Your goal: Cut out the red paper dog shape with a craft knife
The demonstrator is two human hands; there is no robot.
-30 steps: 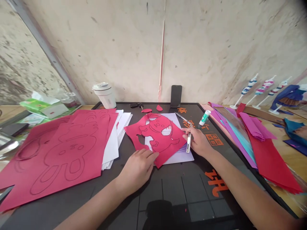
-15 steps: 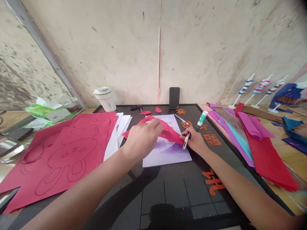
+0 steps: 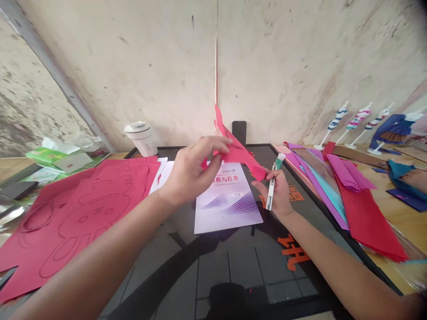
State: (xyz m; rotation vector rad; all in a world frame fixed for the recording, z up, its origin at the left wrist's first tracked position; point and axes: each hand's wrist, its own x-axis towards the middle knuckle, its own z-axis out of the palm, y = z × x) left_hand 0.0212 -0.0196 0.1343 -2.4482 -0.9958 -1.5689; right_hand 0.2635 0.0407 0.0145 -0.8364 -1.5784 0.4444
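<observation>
Got a red paper cutout [image 3: 237, 149] up in the air here, curled and twisted, with one pointy end sticking up at about 12 o'clock and the other dipping toward 4. The left hand [image 3: 196, 169] had it pinched at the near edge, fingers closed on the paper. Its lower tip sat just beside the fingertips [image 3: 258, 183] of the right hand [image 3: 278, 194], which was closed around a white craft knife [image 3: 270, 193]. Looked like a glue stick [image 3: 280, 160] right behind that hand, though I can't really tell if they touched. Under it all lay a purple-and-white booklet [image 3: 228, 204] on a black desk mat [image 3: 230, 271], with bare mat at 6 o'clock. Red sheets [image 3: 83, 213] sat at 9 o'clock.
</observation>
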